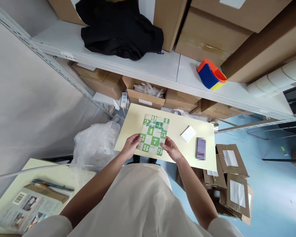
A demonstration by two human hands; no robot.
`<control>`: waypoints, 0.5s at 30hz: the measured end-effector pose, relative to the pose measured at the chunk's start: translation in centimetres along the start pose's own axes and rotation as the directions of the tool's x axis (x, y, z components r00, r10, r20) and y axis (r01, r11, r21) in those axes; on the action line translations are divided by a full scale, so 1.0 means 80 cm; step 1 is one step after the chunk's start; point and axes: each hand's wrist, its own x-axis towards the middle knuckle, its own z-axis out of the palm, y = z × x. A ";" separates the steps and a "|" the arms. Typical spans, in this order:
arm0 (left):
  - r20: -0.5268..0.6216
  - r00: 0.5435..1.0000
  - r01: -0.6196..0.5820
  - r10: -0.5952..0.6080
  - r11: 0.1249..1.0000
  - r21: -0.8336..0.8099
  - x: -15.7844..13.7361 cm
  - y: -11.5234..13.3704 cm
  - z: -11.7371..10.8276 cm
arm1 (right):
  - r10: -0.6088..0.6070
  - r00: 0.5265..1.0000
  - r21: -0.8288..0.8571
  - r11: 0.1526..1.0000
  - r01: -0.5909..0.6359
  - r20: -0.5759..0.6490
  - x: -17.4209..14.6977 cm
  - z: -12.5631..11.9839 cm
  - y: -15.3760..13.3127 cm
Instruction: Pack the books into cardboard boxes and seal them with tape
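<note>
A book (154,134) with a green and white checkered cover, large numerals and blue Chinese lettering is held in front of my body, over the pale yellow table (130,120). My left hand (132,145) grips its left edge, thumb on the cover. At the lower right edge my right hand (172,148) pinches it the same way. The fingers behind the book are hidden. To the right on the tabletop lie a small white rectangular item (188,134) and a purple, pixelated item (200,148).
Beyond the table stands a shelf (167,67) with cardboard boxes, a black garment (123,31) and a red, blue and yellow holder (211,74). Cartons (233,164) are piled on the floor at right. Clear plastic bags (96,141) and a second table (37,166) are at left.
</note>
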 end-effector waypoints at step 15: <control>-0.125 0.980 -0.100 0.154 0.928 0.358 0.136 -0.018 -0.101 | 0.017 0.963 -0.046 0.998 -0.031 -0.271 0.176 0.075 0.054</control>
